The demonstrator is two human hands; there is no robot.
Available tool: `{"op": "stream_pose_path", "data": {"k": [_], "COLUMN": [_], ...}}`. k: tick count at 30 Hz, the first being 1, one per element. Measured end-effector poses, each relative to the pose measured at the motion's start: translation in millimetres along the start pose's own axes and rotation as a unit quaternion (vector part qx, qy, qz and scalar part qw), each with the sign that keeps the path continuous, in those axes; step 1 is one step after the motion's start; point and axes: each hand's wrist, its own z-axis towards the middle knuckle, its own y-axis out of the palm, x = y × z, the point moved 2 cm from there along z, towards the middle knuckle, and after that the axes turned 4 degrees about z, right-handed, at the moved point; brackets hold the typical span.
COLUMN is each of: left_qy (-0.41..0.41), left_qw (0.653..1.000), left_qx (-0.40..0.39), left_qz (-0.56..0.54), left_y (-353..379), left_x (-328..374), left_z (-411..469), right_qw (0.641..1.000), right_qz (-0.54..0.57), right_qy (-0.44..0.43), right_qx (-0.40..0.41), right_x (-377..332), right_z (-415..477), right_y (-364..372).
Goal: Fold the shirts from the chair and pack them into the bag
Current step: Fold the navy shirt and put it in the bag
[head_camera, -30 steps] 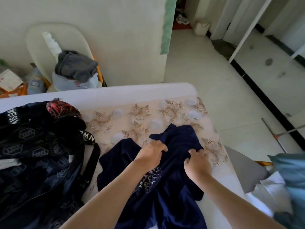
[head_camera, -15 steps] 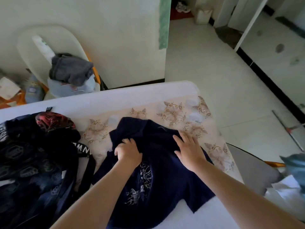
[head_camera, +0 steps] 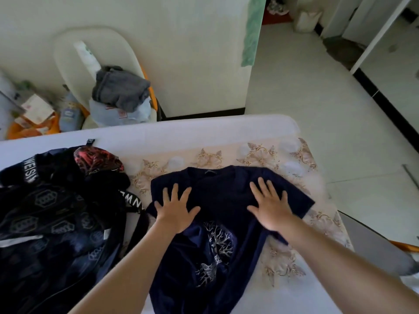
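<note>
Centrally, a navy shirt [head_camera: 226, 196] is laid out on the bed [head_camera: 204, 132], collar toward the far edge and hem toward the wearer of the camera. A white branching print [head_camera: 217, 245] is seen on its front. The upper part is spread fairly flat; the lower part is rumpled. The right-hand sleeve is laid over a floral cover [head_camera: 283, 257] that lies on the mattress.

Both hands are set palm-down on the shirt. The left hand [head_camera: 175, 211] is pressed on the left shoulder area, fingers straight and splayed, with nothing gripped. The right hand [head_camera: 269, 209] is pressed beside the right sleeve in the same manner, fingers spread, with nothing held.

Just beside the shirt, on the left of the bed, a black bag [head_camera: 52, 223] with a hexagon pattern is noted. Its lettered strap [head_camera: 132, 199] is seen close to the shirt's edge. A red-patterned fabric [head_camera: 95, 157] is seen at the bag's far end; whether it sits inside cannot be told.

Beyond the bed, against the wall, a cream chair [head_camera: 74, 46] is recorded. A crumpled grey shirt [head_camera: 120, 87] is piled on a pale blue shirt [head_camera: 122, 114] on its seat.
</note>
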Motion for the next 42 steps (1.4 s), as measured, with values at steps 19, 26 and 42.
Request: {"op": "stream_pose_path", "data": {"k": [19,26,42], "left_qy": [0.134,0.216,0.032], "left_qw": [0.98,0.955,0.957], "left_qx": [0.111,0.173,0.127], "left_qz": [0.096,-0.11,-0.259], "left_y": [56,47,13], "left_x": [-41,-35,-39], "left_z": [-60,-101,-47], "right_qw": [0.999,0.996,0.976], "right_qz": [0.034,-0.082,0.143], "right_qy": [-0.008,0.036,-0.132], "right_qx": [-0.003,-0.021,0.096], "right_x": [-70,-20,-129], "right_z": [-56,-27,-51], "right_y": [50,-8,30]}}
